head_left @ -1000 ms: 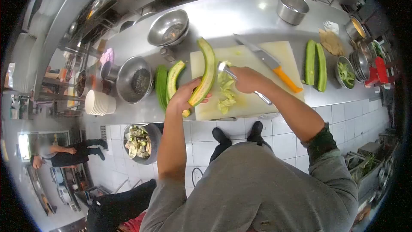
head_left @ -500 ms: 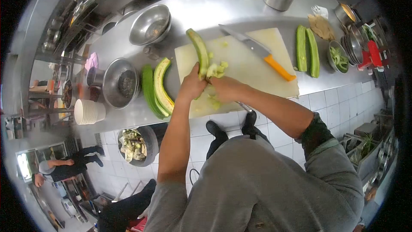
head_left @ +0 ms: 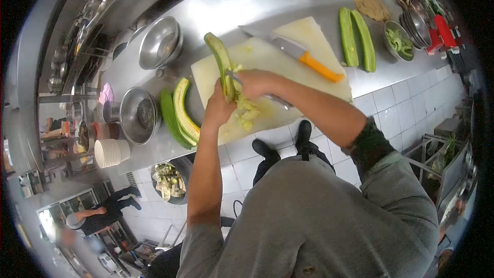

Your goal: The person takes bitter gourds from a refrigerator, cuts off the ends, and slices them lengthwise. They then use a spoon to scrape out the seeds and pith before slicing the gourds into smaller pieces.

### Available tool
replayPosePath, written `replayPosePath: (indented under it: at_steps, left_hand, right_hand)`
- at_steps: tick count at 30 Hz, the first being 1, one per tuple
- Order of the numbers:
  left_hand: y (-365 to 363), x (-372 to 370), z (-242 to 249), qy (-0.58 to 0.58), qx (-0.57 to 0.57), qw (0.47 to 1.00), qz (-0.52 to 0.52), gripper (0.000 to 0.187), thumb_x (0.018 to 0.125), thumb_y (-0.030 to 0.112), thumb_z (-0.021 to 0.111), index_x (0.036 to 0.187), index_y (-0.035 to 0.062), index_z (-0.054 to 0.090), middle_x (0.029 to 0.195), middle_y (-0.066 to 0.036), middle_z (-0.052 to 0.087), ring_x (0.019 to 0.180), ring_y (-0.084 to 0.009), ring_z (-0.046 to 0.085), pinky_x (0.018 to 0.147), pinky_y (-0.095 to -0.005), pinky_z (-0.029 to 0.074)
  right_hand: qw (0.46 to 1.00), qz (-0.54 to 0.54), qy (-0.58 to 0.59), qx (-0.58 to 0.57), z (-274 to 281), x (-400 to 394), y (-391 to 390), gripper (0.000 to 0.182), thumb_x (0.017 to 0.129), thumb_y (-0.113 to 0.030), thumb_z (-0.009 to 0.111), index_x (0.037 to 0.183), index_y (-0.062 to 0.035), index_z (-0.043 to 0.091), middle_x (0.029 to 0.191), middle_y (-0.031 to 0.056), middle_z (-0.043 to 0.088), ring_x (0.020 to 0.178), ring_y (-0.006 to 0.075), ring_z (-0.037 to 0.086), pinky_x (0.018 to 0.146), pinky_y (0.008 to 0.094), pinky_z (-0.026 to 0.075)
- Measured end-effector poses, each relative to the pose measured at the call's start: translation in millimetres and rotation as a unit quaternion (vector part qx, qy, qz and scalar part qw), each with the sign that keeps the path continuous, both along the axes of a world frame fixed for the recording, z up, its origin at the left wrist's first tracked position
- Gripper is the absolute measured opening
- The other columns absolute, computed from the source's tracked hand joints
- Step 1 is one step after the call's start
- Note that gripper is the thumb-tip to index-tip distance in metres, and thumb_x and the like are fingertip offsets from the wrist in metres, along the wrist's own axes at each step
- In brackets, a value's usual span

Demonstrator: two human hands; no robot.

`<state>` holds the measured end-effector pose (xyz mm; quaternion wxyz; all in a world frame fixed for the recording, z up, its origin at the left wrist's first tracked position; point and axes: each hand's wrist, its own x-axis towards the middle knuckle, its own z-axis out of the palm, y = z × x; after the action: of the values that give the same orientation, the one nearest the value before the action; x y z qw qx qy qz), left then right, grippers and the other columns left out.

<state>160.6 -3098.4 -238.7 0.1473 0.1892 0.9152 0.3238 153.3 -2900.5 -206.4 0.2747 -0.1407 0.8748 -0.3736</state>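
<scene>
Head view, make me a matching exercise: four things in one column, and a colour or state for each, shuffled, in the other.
Column one:
1. Knife handle
2. Stack of cups
3. Left hand
4. Right hand

Column two:
A. Gripping a metal tool
B. Orange
C. Holding a cut green vegetable
D. Off-white

Pairs: 1-B, 2-D, 3-C, 4-A

1 head-worn camera looks forward and down.
</scene>
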Motion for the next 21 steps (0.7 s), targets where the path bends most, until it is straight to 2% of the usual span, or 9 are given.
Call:
replayPosePath:
  at_steps: [4,7,9,11,12,15,18,19,21]
  left_hand:
    - [12,1,10,-0.023,-0.036,0.999,0.018,0.083,0.075,0.006,0.064,0.146,-0.0043,0.02,0.106,-0.031,0.063,0.1,-0.0468,0.062,0.085,-0.0482,0.05]
    - [14,4,12,-0.038,-0.059,0.997,0.016,0.081,0.076,0.001,0.062,0.145,-0.0054,0.02,0.106,-0.031,0.063,0.102,-0.0461,0.062,0.085,-0.047,0.049]
    - [16,2,8,-0.027,-0.053,0.998,0.009,0.079,0.077,-0.001,0.061,0.144,-0.006,0.02,0.106,-0.031,0.063,0.102,-0.0458,0.062,0.085,-0.0466,0.05]
    - [17,3,1,0.001,-0.032,0.999,-0.005,0.078,0.077,-0.001,0.06,0.144,-0.0059,0.021,0.107,-0.031,0.062,0.102,-0.0449,0.062,0.085,-0.0459,0.05]
    - [20,0,1,0.018,-0.019,1.0,-0.013,0.077,0.077,-0.001,0.059,0.144,-0.0059,0.021,0.107,-0.03,0.062,0.102,-0.0445,0.062,0.085,-0.0455,0.05]
    - [20,2,7,0.03,-0.046,0.998,-0.034,0.078,0.078,0.002,0.063,0.144,-0.0057,0.022,0.109,-0.029,0.062,0.102,-0.0435,0.062,0.085,-0.0455,0.05]
    - [20,-3,26,-0.06,-0.076,0.994,-0.054,0.074,0.08,0.005,0.065,0.143,-0.0056,0.028,0.118,-0.024,0.062,0.105,-0.0386,0.063,0.089,-0.0429,0.05]
    - [11,0,28,-0.136,0.008,0.991,-0.004,0.069,0.084,0.008,0.063,0.143,-0.0053,0.03,0.121,-0.022,0.061,0.108,-0.0365,0.062,0.091,-0.0425,0.049]
    - [-11,7,28,-0.274,0.179,0.94,0.093,0.06,0.091,0.015,0.061,0.142,-0.0048,0.035,0.128,-0.019,0.059,0.113,-0.0321,0.06,0.095,-0.0418,0.048]
  right_hand:
    - [0.994,0.027,-0.086,0.058,-5,3,-20,0.027,0.074,-0.018,0.065,0.087,0.0046,0.07,0.083,0.0214,0.07,0.074,0.0323,0.068,0.067,0.0434,0.054]
    - [0.998,0.005,0.041,-0.052,-33,38,-24,0.025,0.072,-0.018,0.066,0.081,0.0052,0.07,0.077,0.0214,0.069,0.068,0.0325,0.068,0.061,0.0438,0.054]
    - [0.998,0.056,-0.034,0.012,-32,22,-13,0.025,0.073,-0.015,0.064,0.086,0.0064,0.068,0.079,0.0229,0.068,0.071,0.0326,0.068,0.062,0.0438,0.054]
    - [0.979,0.11,-0.137,0.106,1,-3,-4,0.029,0.074,-0.008,0.057,0.096,0.0093,0.063,0.084,0.0247,0.067,0.078,0.0338,0.068,0.067,0.0445,0.053]
    - [0.969,0.125,-0.18,0.114,-3,-9,-6,0.028,0.074,-0.009,0.056,0.094,0.0088,0.064,0.091,0.0246,0.068,0.087,0.0352,0.067,0.075,0.0425,0.053]
    - [0.995,0.093,0.019,-0.042,-15,35,-15,0.029,0.074,-0.01,0.057,0.095,0.0082,0.064,0.087,0.0245,0.068,0.079,0.0348,0.068,0.069,0.0417,0.053]
    - [0.997,0.073,-0.006,0.007,-13,22,-7,0.03,0.074,-0.01,0.059,0.096,0.0081,0.065,0.087,0.0242,0.069,0.077,0.0336,0.068,0.068,0.0415,0.054]
    - [0.997,0.076,-0.012,0.023,-3,14,-3,0.03,0.074,-0.011,0.06,0.096,0.0083,0.066,0.088,0.0241,0.069,0.078,0.0331,0.069,0.068,0.0416,0.054]
    - [0.991,0.095,-0.049,0.076,10,0,3,0.027,0.075,-0.013,0.062,0.094,0.0065,0.068,0.088,0.0228,0.069,0.078,0.0316,0.069,0.068,0.0424,0.054]
